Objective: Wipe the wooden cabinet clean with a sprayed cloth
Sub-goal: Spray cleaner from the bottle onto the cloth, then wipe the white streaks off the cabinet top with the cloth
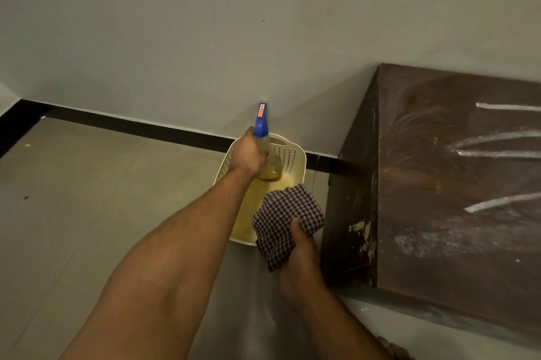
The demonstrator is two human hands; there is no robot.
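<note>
A dark wooden cabinet (456, 184) fills the right side, its top dusty with pale streaks. My left hand (248, 154) grips a spray bottle (261, 125) with a blue trigger head and clear body, held over a cream plastic basket (288, 152). My right hand (301, 257) holds a crumpled purple-and-white checked cloth (285, 219) just left of the cabinet's side, above the basket's near rim. The bottle's nozzle points toward the wall, away from the cloth.
The basket stands on the grey tiled floor (87, 198) against a pale wall (205, 37) with a black skirting strip (131, 125). The cabinet's left side panel (354, 198) has chipped pale patches. Open floor lies to the left.
</note>
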